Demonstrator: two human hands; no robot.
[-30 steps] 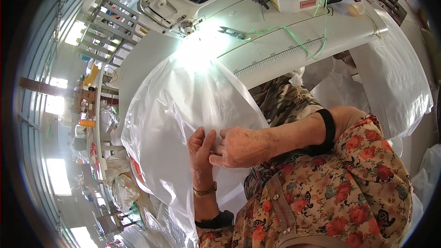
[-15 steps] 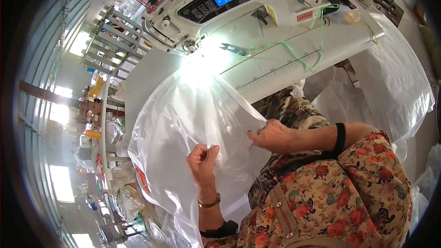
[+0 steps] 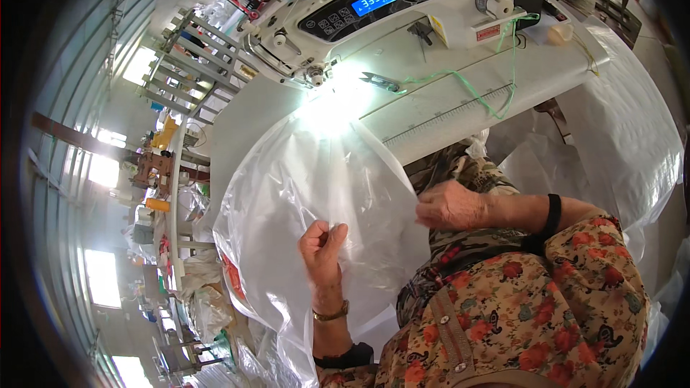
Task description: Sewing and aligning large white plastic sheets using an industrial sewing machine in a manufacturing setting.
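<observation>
A large sheet of thin white translucent plastic (image 3: 277,197) hangs from the sewing machine (image 3: 460,0) over the near table edge. My left hand (image 3: 322,248) pinches the sheet between thumb and fingers, below the machine's needle area. To the right, my right hand (image 3: 453,206) is closed with curled fingers at the sheet's right edge, apart from the left hand. Bright lamp glare washes out the needle and presser foot, so the spot where the plastic meets them is hidden.
Thread snips (image 3: 381,82) and loose green thread (image 3: 467,86) lie on the machine bed, behind a printed ruler scale (image 3: 460,111). More white plastic (image 3: 625,122) drapes at the right. Racks (image 3: 194,65) and an orange thread cone (image 3: 157,205) stand left.
My right hand has shifted right and slightly up, and the sheet's right edge now bows outward instead of running as a straight strip. The left hand keeps its pinch; the whole view has shifted slightly.
</observation>
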